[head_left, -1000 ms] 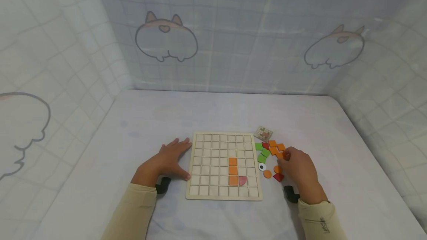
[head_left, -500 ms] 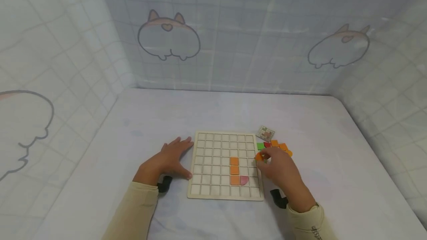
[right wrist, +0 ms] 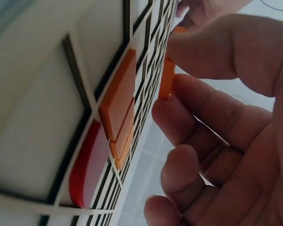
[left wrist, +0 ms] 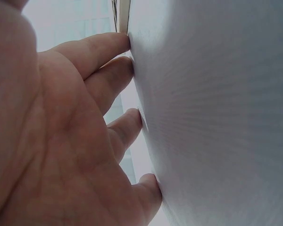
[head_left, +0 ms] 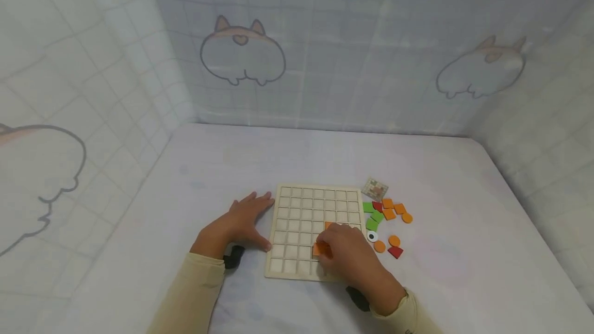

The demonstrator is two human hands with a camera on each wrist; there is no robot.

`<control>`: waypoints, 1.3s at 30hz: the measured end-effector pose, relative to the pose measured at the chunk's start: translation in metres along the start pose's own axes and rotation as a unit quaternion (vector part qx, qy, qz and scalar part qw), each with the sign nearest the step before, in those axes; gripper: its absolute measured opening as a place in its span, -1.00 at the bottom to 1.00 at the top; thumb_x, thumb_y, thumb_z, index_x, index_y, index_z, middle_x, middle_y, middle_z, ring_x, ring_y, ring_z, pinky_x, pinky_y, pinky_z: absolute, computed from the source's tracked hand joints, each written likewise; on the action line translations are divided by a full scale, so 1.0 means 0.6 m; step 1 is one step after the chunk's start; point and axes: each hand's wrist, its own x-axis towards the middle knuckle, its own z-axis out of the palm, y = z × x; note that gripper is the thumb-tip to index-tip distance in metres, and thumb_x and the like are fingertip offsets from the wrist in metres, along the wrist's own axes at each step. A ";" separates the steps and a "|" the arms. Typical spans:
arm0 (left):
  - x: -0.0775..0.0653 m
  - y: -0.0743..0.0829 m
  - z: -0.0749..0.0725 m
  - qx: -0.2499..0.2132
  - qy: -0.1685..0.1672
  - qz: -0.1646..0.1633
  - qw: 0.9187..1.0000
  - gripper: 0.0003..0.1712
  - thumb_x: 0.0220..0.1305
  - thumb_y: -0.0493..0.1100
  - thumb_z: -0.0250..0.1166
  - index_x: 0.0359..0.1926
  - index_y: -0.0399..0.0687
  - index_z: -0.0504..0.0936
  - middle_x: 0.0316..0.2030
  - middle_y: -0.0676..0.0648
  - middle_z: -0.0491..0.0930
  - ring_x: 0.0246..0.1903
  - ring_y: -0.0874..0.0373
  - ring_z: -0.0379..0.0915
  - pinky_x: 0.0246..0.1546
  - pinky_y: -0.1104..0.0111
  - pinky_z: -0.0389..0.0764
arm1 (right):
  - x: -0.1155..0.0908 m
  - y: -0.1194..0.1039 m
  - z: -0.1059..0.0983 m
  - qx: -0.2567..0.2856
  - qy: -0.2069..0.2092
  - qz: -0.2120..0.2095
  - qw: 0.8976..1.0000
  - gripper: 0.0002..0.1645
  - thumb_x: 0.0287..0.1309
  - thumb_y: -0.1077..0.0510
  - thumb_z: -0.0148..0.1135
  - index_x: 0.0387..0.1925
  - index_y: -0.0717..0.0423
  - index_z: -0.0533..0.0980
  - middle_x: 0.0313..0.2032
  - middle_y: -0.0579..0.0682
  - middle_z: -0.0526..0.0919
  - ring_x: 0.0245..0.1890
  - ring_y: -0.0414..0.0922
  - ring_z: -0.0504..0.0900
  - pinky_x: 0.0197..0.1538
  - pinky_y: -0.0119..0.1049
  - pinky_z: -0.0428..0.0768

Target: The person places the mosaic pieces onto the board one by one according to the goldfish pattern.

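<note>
One tile (right wrist: 167, 80) in right grip (head_left: 351, 254)

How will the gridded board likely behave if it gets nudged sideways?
The board looks stiff, judging by its straight edges. Low and broad, lying flat on the table, it should slide rather than tip. Raised ridges between its cells may keep the orange squares from shifting.

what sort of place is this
Probably an indoor tabletop activity booth: a pale table with grid-patterned walls on three sides, bearing cartoon animal drawings, and a grid board with loose coloured pieces beside it.
</note>
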 end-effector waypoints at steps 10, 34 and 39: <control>-0.001 -0.003 0.001 0.010 0.003 0.002 1.000 0.32 -0.20 0.14 0.68 0.57 0.01 0.20 0.61 -0.04 0.04 0.61 -0.17 -0.25 0.53 -0.28 -0.21 | 0.003 0.001 0.019 -0.044 0.000 -0.029 0.999 -0.76 0.01 0.06 0.51 -0.20 -0.13 0.74 -0.41 -0.26 0.51 -0.36 -0.20 0.41 -0.26 -0.28 0.36; 0.005 -0.002 -0.003 0.016 -0.008 0.002 1.000 0.35 -0.20 0.16 0.68 0.58 -0.01 0.17 0.61 -0.08 0.02 0.61 -0.21 -0.28 0.52 -0.31 -0.23 | -0.086 0.164 -0.044 0.079 0.010 0.316 0.945 -0.44 0.27 -0.18 0.26 -0.02 0.23 0.53 -0.23 0.12 0.56 -0.24 -0.01 0.49 -0.26 -0.15 0.55; 0.007 -0.004 0.000 0.015 -0.008 0.003 1.000 0.36 -0.21 0.19 0.68 0.58 -0.01 0.17 0.61 -0.08 0.02 0.61 -0.21 -0.28 0.51 -0.32 -0.22 | -0.091 0.173 -0.043 0.071 -0.006 0.326 0.943 -0.29 0.24 -0.27 0.30 0.00 0.31 0.50 -0.29 0.13 0.58 -0.29 0.01 0.49 -0.29 -0.15 0.55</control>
